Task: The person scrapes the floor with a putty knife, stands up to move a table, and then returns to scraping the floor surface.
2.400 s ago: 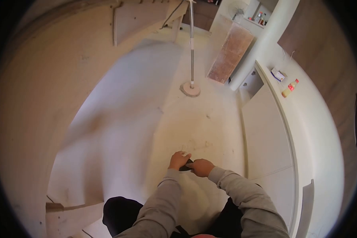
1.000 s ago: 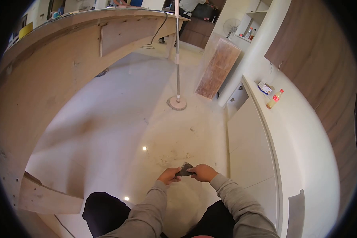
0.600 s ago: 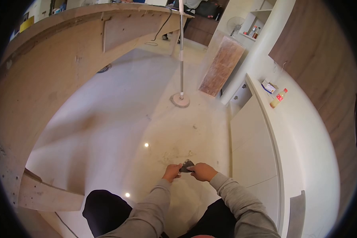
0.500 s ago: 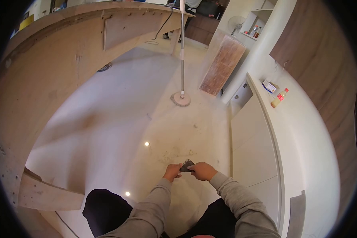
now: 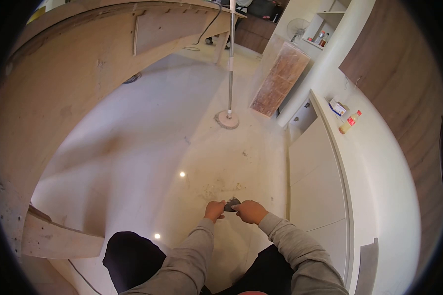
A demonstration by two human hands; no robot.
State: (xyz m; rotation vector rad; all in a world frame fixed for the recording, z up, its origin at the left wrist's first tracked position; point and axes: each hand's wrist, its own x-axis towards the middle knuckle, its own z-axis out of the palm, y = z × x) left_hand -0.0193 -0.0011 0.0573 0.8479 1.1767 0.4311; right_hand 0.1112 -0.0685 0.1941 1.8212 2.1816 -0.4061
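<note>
A small dark scraper (image 5: pixel 232 204) with a flat, wedge-shaped blade is held between my two hands, above the pale floor. My right hand (image 5: pixel 251 212) is closed around its right side, thumb lying on top; any handle is hidden by the fingers. At the blade's left edge, the fingers of my left hand (image 5: pixel 214 211) are pinched together. Just beyond the hands, crumbly residue (image 5: pixel 211 190) marks the floor (image 5: pixel 147 147).
A mop (image 5: pixel 227 119) stands upright farther ahead. White cabinets (image 5: pixel 317 172) run along the right, with a bottle (image 5: pixel 350 122) and small box (image 5: pixel 337 107) on top. A curved wooden counter (image 5: pixel 74 93) fills the left. Another person's legs show at the far end.
The view has shifted slightly, so the mop and cabinets appear a little farther right. Both hands keep hold of the scraper in nearly the same pose.
</note>
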